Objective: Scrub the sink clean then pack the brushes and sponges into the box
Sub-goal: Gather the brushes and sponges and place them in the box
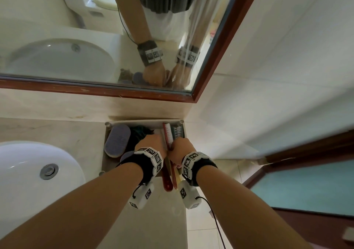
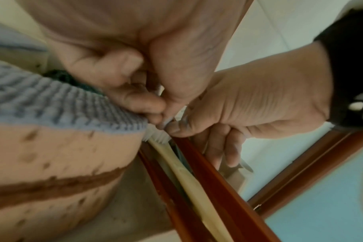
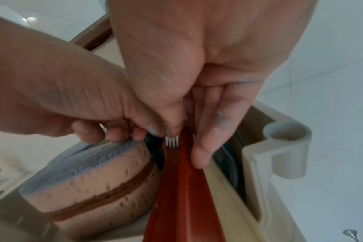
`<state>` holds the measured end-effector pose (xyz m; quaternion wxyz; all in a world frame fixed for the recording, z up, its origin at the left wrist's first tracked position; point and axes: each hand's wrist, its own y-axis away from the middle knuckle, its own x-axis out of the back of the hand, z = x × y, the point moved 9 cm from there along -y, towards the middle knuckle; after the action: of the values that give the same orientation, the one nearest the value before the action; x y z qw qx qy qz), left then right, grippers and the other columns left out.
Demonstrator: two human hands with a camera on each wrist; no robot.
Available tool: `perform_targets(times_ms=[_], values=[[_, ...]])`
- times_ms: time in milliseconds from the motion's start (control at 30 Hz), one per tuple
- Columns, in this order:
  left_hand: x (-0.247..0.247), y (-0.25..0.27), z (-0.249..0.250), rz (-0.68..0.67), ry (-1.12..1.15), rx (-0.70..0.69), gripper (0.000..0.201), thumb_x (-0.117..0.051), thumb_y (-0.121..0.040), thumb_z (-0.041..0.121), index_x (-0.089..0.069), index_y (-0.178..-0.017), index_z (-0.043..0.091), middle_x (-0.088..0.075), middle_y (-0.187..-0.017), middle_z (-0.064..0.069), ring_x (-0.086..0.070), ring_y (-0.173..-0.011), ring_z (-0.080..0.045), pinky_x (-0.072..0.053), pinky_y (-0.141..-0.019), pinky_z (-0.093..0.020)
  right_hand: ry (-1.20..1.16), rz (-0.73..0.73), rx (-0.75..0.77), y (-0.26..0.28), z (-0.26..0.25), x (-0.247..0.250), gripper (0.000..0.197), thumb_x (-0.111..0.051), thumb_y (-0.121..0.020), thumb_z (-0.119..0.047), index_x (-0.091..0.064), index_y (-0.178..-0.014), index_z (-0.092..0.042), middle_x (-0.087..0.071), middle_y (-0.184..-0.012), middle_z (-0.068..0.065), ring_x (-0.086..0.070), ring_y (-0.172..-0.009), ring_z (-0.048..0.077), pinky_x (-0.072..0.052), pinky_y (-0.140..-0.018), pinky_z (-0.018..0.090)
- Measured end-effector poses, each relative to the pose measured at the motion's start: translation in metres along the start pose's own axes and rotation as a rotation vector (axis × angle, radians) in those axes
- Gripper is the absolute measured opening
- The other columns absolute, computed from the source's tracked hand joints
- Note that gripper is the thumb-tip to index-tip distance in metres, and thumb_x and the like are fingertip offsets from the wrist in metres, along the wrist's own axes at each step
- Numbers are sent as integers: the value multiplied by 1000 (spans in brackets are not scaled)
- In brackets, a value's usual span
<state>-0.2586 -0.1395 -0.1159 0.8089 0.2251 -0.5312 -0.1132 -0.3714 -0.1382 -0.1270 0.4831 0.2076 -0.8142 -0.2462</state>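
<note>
An open beige box [image 1: 143, 121] stands in the counter's back right corner. Inside lie an oval blue-topped sponge [image 1: 116, 139] [image 3: 89, 176], a dark green scrubber [image 1: 139, 132] and a red brush [image 1: 168, 134] [image 3: 182, 188] with white bristles. A second red handle [image 1: 166, 181] and a cream handle [image 1: 178, 178] [image 2: 197, 188] stick out over the near rim. My right hand [image 1: 181, 149] [image 3: 186, 144] pinches the red brush's neck between thumb and straight fingers. My left hand [image 1: 151, 143] [image 2: 157, 114] has curled fingers over the sponge, its thumb pinching at the bristles.
The white sink [image 1: 28, 172] with its metal drain [image 1: 48, 171] lies left of the box. A wood-framed mirror [image 1: 95, 38] hangs behind the counter. A white tiled wall [image 1: 268, 76] closes in the right, with a door [image 1: 306, 181] lower right. A cable [image 1: 216, 220] trails from my right wrist.
</note>
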Motion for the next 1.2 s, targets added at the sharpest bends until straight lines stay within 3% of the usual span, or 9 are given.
perform_targets(times_ms=[167, 233, 367, 500, 600, 767, 967, 1033, 1200], values=[[2, 6, 1, 11, -26, -11, 16, -57, -85, 30, -56, -75, 17, -63, -78, -2, -62, -69, -25, -52, -65, -31, 0, 11, -2, -4, 0, 0, 12, -57, -91, -19, -60, -97, -9, -69, -98, 14, -69, -87, 32, -60, -78, 43], [3, 10, 2, 22, -38, -25, 18, -57, -86, 29, -51, -72, 18, -61, -78, -1, -64, -76, -27, -50, -65, -30, 13, 5, -8, -4, 0, -1, 15, -59, -90, -21, -60, -98, -8, -69, -97, 15, -69, -87, 32, -60, -78, 43], [6, 16, 0, 56, -132, -59, 19, -58, -84, 36, -64, -89, 18, -66, -94, 2, -65, -90, -24, -53, -75, -32, 37, 29, 3, 2, 2, 1, 27, -68, -82, -36, -58, -80, -11, -70, -79, 9, -70, -70, 26, -62, -68, 39], [18, 26, -4, 42, -120, -76, 16, -54, -85, 27, -68, -94, 26, -66, -97, 4, -63, -88, -21, -56, -76, -34, 102, 99, 43, 17, 3, 18, 31, -64, -82, -48, -60, -75, -17, -68, -74, 3, -66, -61, 18, -59, -59, 29], [43, 36, -7, 63, -161, -81, 14, -53, -89, 25, -67, -93, 26, -67, -96, 3, -63, -87, -20, -55, -78, -35, 179, 158, 76, 34, -5, 44, 29, -54, -87, -46, -60, -79, -19, -66, -80, 2, -63, -66, 17, -55, -60, 29], [96, 66, -18, 141, -174, -60, 18, -56, -88, 27, -65, -103, 23, -66, -104, -1, -63, -92, -24, -54, -79, -32, 280, 276, 169, 69, -30, 101, 24, -53, -91, -37, -63, -101, -18, -65, -100, 2, -62, -86, 22, -49, -68, 30], [166, 116, -41, 282, -132, -38, 21, -58, -87, 30, -61, -108, 27, -61, -114, 3, -60, -101, -22, -50, -83, -30, 373, 408, 282, 131, -75, 152, 23, -52, -91, -41, -62, -102, -24, -64, -106, 0, -61, -92, 21, -51, -76, 31], [192, 137, -45, 333, -158, -51, 20, -59, -87, 31, -60, -106, 27, -62, -112, 4, -60, -101, -21, -46, -80, -28, 397, 454, 312, 159, -94, 167, 23, -51, -92, -41, -61, -103, -24, -64, -105, -1, -61, -91, 20, -52, -77, 31], [258, 202, -46, 507, -180, -88, 14, -54, -83, 30, -65, -90, 27, -64, -95, 3, -61, -83, -22, -51, -73, -30, 439, 579, 365, 237, -142, 194, 25, -48, -94, -42, -61, -105, -24, -62, -104, -2, -61, -95, 21, -51, -79, 32]])
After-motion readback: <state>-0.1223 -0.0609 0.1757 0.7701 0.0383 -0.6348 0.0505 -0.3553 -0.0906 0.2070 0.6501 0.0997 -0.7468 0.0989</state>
